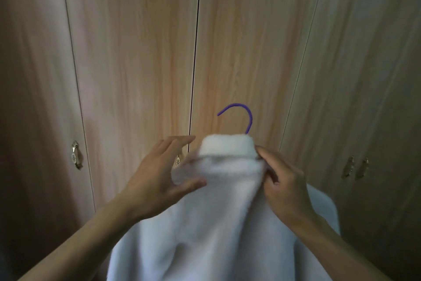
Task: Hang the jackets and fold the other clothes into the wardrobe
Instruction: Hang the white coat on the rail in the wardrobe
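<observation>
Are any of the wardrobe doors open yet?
No, all the wardrobe doors stand shut behind the jacket, and its purple hanger hook is hooked on nothing.

Only the hook of the hanger (246, 114) shows; the rest is hidden inside the jacket (216, 223), whose lower part the bottom edge cuts off. One handle (178, 161) is half hidden behind the left grip (159, 173). Its marking is too small to read.
</observation>
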The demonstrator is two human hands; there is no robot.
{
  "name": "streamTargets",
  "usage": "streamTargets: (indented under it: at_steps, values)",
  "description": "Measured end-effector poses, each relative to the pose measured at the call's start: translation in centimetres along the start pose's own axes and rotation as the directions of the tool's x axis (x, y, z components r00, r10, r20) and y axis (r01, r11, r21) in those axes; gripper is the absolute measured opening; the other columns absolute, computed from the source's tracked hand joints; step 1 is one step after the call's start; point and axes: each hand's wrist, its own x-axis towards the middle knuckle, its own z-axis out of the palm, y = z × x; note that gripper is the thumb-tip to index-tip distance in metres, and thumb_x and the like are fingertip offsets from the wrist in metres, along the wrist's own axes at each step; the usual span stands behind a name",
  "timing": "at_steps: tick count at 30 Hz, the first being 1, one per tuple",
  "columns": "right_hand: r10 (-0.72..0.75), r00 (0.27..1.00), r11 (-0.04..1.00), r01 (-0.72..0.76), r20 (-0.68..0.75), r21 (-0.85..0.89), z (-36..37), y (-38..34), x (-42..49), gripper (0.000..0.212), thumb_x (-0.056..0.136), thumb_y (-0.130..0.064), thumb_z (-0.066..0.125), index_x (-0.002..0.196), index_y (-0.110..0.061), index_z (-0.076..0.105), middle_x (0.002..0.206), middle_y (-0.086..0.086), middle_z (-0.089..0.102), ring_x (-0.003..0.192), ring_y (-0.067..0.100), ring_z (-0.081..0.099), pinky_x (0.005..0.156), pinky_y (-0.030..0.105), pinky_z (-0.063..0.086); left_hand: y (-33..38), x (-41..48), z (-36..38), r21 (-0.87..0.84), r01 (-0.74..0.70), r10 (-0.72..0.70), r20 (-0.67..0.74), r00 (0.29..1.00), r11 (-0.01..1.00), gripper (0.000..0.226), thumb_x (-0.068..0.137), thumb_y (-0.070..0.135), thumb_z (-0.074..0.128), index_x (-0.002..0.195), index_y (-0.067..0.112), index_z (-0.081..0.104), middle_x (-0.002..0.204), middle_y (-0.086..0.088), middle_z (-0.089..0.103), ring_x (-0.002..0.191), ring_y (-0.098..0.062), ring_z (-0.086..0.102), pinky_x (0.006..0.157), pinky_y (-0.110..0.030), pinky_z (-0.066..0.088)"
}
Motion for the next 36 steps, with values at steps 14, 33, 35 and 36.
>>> streamTargets:
  at_steps: [14,33,35,36]
  values:
    - [-0.021,0.997,0.924,-0.010,0.078,0.382,8.8,7.5,4.3,0.061,0.065,0.026,0.062,0.116,-0.007,0.068,0.115,-0.005,0.067,0.108,0.004,0.061,0.096,0.014,0.042,-3.1,6.4,6.8,0.288,0.033,-0.014,-0.069,0.998,0.957,0.027,0.094,0.037,0.049,0.100,0.013,0.061,0.089,-0.002,0.062,0.075,-0.010,0.050,0.063,-0.016,0.037]
    - [-0.187,0.795,0.811,-0.207,0.577,0.548,20.5,6.0,4.6,0.058,0.077,-0.026,0.082,0.130,-0.021,0.060,0.123,-0.011,0.057,0.112,0.011,0.058,0.093,0.023,0.048,-19.8,0.2,5.9,0.442,-0.149,0.254,-0.188,0.949,0.884,0.019,0.090,0.009,0.052,0.108,0.002,0.051,0.100,-0.009,0.050,0.078,-0.030,0.048,0.067,-0.038,0.037]
    - [-0.083,0.792,0.760,-0.342,0.605,0.552,21.5,6.1,4.9,0.056,0.075,-0.038,0.082,0.127,-0.029,0.062,0.118,-0.012,0.062,0.107,0.013,0.061,0.089,0.027,0.051,-21.4,-0.2,5.3,0.429,-0.160,0.263,-0.192,0.946,0.889,0.023,0.085,0.002,0.051,0.108,0.002,0.051,0.100,-0.009,0.049,0.077,-0.031,0.047,0.067,-0.038,0.036]
    - [0.016,0.797,0.724,-0.426,0.603,0.543,22.3,6.2,4.9,0.046,0.079,-0.038,0.079,0.122,-0.034,0.064,0.113,-0.012,0.064,0.101,0.012,0.063,0.084,0.028,0.053,-22.3,-0.5,5.1,0.416,-0.168,0.266,-0.190,0.945,0.894,0.025,0.084,0.000,0.049,0.108,0.002,0.051,0.100,-0.009,0.049,0.077,-0.031,0.047,0.067,-0.039,0.037]
